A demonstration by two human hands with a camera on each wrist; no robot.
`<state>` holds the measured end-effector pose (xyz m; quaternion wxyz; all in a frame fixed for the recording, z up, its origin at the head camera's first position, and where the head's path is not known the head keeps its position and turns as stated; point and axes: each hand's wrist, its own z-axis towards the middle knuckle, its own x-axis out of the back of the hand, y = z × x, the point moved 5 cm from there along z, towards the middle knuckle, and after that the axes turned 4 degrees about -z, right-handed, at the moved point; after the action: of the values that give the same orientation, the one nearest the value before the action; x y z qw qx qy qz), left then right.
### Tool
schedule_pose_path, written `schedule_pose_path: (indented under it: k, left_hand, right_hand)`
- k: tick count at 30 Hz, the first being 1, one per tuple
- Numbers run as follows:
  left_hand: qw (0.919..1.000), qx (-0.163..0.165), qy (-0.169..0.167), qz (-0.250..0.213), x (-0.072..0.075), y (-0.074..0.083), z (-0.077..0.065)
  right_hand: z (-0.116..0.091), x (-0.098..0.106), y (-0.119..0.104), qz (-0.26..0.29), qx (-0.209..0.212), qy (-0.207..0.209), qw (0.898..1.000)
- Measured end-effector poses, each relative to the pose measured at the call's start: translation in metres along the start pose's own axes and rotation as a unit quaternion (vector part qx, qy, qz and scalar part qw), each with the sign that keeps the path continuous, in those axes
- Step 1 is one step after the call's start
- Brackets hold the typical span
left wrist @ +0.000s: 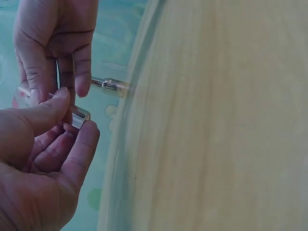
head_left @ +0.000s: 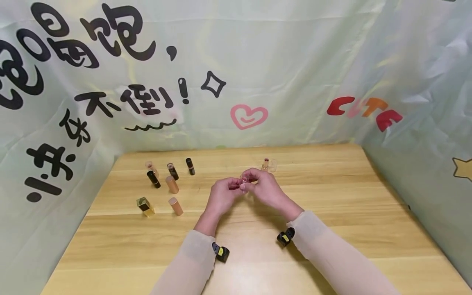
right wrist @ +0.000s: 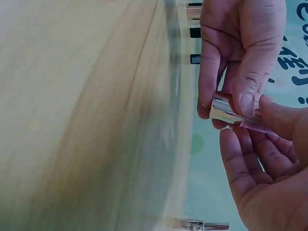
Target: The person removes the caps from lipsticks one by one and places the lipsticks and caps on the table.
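Above the middle of the table, both hands meet at one lipstick [head_left: 244,179] with a shiny gold base and a clear cap. My left hand [head_left: 223,196] pinches the gold base [right wrist: 224,108] between thumb and fingers. From the other side my right hand [head_left: 266,189] grips the clear cap [right wrist: 259,126], thumb and fingertips on its side. The cap sits over the upper part of the lipstick, in line with the base; fingers hide much of where they join. Just beyond the right hand stands an uncapped lipstick [head_left: 265,164] with a red tip, beside a clear cap [head_left: 273,165].
At the left of the wooden table [head_left: 332,246] stand several lipsticks: black ones [head_left: 153,179], pinkish-tan ones [head_left: 172,184] and a gold one with a square top [head_left: 146,206]. A printed cloth [head_left: 295,61] rises behind and beside the table.
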<state>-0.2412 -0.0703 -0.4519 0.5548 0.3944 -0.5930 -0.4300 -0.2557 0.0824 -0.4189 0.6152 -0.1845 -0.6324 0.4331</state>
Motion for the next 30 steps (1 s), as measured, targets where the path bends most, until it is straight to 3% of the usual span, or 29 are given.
schedule_pose_path:
  k: [18, 30]
  left_hand:
    - [0.9998, 0.016, -0.005, -0.013, -0.0009, 0.0012, 0.0001]
    - [0.9997, 0.007, -0.013, -0.017, -0.0018, 0.004, 0.0015]
  right_hand:
    - [-0.0056, 0.0031, -0.0042, -0.005, 0.002, 0.008, 1.0]
    - [-0.0058, 0.0058, -0.0025, -0.007, 0.004, 0.02, 1.0]
